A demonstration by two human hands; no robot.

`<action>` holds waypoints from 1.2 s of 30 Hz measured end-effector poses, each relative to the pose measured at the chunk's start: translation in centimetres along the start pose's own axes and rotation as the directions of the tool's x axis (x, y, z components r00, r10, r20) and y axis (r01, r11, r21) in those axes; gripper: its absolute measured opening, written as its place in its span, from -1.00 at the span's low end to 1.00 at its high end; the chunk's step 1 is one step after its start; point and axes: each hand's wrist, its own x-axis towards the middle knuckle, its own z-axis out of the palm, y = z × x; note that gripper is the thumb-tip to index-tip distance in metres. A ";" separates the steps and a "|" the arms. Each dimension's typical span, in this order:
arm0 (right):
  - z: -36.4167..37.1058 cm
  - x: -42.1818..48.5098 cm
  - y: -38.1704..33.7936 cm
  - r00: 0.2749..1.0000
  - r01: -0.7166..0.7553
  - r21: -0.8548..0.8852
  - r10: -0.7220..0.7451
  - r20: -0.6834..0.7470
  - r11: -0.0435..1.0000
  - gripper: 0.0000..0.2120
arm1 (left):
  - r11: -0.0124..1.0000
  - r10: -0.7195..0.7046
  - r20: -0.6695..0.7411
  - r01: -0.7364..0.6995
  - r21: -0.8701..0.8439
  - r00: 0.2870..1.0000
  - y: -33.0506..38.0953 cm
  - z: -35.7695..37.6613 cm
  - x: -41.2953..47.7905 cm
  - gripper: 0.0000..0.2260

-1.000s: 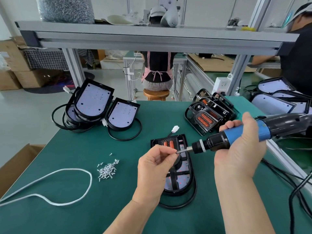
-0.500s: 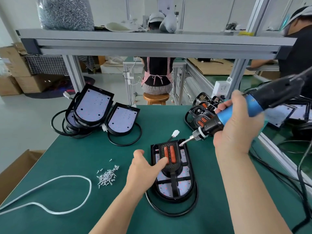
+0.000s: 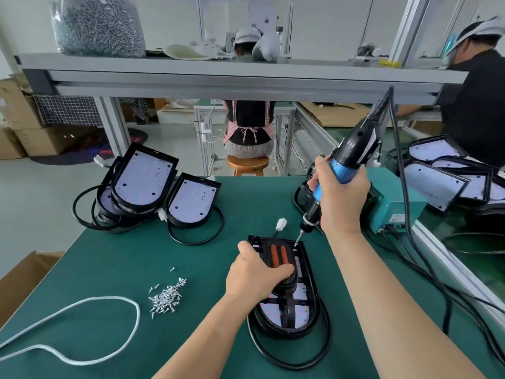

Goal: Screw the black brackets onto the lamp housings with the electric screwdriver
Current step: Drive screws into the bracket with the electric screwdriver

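Note:
A black lamp housing (image 3: 306, 313) lies flat on the green table (image 3: 114, 263), with a black bracket (image 3: 287, 307) and two orange strips on top. My left hand (image 3: 254, 274) grips the bracket's middle and holds the housing down. My right hand (image 3: 340, 198) grips the blue and black electric screwdriver (image 3: 352, 157), held nearly upright. Its bit tip (image 3: 296, 243) touches the housing's upper right corner. A pile of several small silver screws (image 3: 165, 298) lies to the left of the housing.
More lamp housings (image 3: 142, 181) lean at the back left and others (image 3: 448, 181) at the right. A teal power box (image 3: 393, 209) stands right of my right hand, with black cables (image 3: 448, 296) trailing. A white cord (image 3: 90, 305) loops at front left. Other people work behind.
The screwdriver has swung from level to nearly upright and its tip has come down onto the housing's corner. My left hand left the bit and now grips the bracket.

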 end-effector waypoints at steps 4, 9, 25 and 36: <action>-0.2 -0.1 1.0 1.000 -0.024 -0.026 0.024 0.000 0.999 -0.75 | 1.000 0.006 -0.012 -0.006 -0.026 1.000 -0.3 -0.1 0.0 -0.42; -0.2 -0.2 1.9 0.999 -0.034 -0.049 0.034 -0.003 0.998 -0.76 | 0.999 0.004 -0.010 -0.004 -0.038 1.000 -0.5 0.1 0.2 -0.42; 0.5 1.1 2.8 0.988 -0.086 -0.116 0.100 0.120 0.990 -0.76 | 0.999 0.009 -0.033 -0.010 -0.051 0.999 -0.7 0.3 0.2 -0.40; 1.0 2.0 3.4 0.970 -0.140 -0.120 0.160 0.183 0.983 -0.73 | 0.996 0.000 -0.027 -0.003 -0.085 1.000 -0.8 0.2 0.2 -0.39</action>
